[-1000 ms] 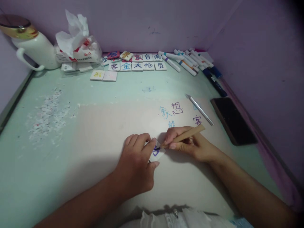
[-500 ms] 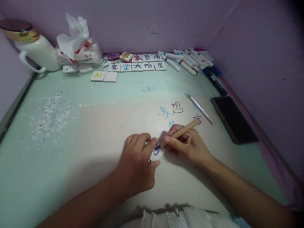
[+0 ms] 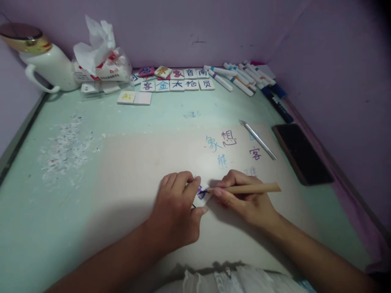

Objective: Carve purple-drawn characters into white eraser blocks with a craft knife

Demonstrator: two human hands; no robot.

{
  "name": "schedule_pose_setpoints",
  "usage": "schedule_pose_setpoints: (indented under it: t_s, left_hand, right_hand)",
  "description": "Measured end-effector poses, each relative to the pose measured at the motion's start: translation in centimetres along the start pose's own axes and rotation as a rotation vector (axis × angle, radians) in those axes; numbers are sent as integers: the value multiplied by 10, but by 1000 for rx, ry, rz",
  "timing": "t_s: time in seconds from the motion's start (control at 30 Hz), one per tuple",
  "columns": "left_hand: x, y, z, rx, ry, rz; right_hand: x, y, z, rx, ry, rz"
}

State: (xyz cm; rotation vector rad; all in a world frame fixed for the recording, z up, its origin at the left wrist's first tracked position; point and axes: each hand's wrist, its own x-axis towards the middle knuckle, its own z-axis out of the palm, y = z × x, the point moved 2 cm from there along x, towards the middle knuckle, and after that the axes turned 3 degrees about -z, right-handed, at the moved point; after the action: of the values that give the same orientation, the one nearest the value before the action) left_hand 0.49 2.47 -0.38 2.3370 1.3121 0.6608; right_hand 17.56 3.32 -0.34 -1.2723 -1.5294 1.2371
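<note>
My left hand is closed on a small white tile with a purple character on it, its fingers and thumb pressing the tile's left side. Part of the tile is hidden beneath those fingers. In my right hand is a wooden-handled carving tool, gripped like a pen. Its dark tip meets the purple marking, and the handle points to the right, nearly level. A silver craft knife lies beyond my right hand. Blue and purple characters are written on the pale mat under my hands.
White shavings are scattered at the left. Along the back stand a white jug, a tissue pack, several character tiles and markers. A dark phone lies at the right.
The carving tool's handle has swung down from a raised slant to nearly level, and my right hand has turned and shifted slightly right. My left hand stays on the tile.
</note>
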Motion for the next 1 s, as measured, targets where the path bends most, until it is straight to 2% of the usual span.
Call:
schedule_pose_setpoints:
  t_s: [0.33, 0.53, 0.67, 1.0]
  left_hand:
    - [2, -1, 3, 134, 54, 0]
    - [4, -4, 1, 151, 7, 12]
    - [4, -4, 1, 151, -20, 23]
    - [3, -4, 2, 152, 6, 26]
  right_hand:
    - [-3, 3, 3, -33, 3, -37]
    - [-3, -2, 1, -61, 2, -88]
    - [-4, 1, 1, 7, -30, -84]
    - [-2, 0, -1, 193, -118, -135]
